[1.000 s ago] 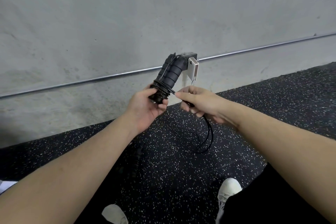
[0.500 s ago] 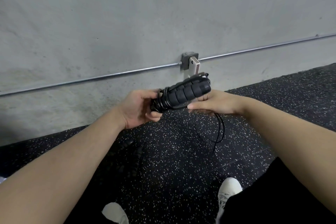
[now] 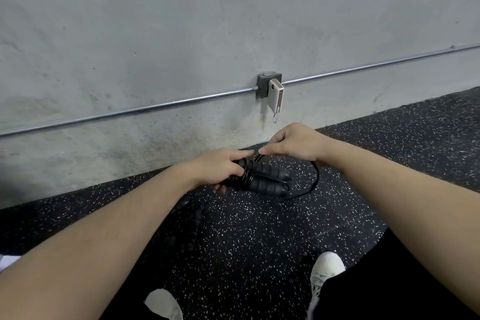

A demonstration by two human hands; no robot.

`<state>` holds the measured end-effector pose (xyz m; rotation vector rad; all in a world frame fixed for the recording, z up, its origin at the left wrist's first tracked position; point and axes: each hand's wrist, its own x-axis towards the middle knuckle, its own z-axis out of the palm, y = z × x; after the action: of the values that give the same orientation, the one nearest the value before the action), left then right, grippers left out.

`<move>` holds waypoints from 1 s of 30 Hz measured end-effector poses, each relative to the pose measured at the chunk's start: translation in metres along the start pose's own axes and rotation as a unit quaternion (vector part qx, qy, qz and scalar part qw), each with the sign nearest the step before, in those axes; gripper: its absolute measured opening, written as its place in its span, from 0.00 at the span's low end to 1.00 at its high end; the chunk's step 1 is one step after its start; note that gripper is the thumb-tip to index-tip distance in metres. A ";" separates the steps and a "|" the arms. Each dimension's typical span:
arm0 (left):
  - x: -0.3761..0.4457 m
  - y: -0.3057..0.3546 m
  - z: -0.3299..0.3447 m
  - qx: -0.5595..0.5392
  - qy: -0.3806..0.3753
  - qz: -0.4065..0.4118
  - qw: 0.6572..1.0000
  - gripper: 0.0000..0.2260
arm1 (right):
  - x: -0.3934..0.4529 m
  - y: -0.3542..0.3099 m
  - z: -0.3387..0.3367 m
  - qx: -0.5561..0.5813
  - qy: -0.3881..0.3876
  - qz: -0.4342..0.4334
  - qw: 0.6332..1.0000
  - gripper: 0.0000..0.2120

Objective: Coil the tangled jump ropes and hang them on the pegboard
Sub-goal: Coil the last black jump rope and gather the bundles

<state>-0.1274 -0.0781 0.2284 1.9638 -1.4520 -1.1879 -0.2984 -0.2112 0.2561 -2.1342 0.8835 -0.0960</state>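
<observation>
Two black ribbed jump rope handles (image 3: 265, 181) lie side by side, pointing right, with thin black cord wound round their left end. My left hand (image 3: 220, 169) grips that wound end, fingers curled over the coils. My right hand (image 3: 291, 143) is just above and to the right, pinching the cord near the coils. A free loop of cord (image 3: 313, 179) curves down under my right wrist and back toward the handle tips. A second black rope (image 3: 191, 221) lies on the floor below my left forearm, partly hidden. No pegboard is in view.
A grey concrete wall (image 3: 181, 34) stands close ahead with a metal conduit (image 3: 130, 112) and a junction box (image 3: 265, 83) carrying a small beige device (image 3: 276, 95). Black speckled rubber floor (image 3: 259, 241) lies below. My white shoes (image 3: 326, 270) show at the bottom.
The handles dropped lower and tipped from upright to lying flat, pointing right. My right hand moved from under the handles to above them and now pinches the cord.
</observation>
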 end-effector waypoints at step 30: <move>0.004 0.005 -0.004 -0.519 0.159 0.033 0.839 0.16 | -0.012 -0.012 0.030 0.246 -0.036 -0.017 0.968 0.17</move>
<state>-0.1264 -0.0840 0.2329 1.2186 -0.4708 -1.1636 -0.2905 -0.1785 0.2468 -1.6763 0.6945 -0.2289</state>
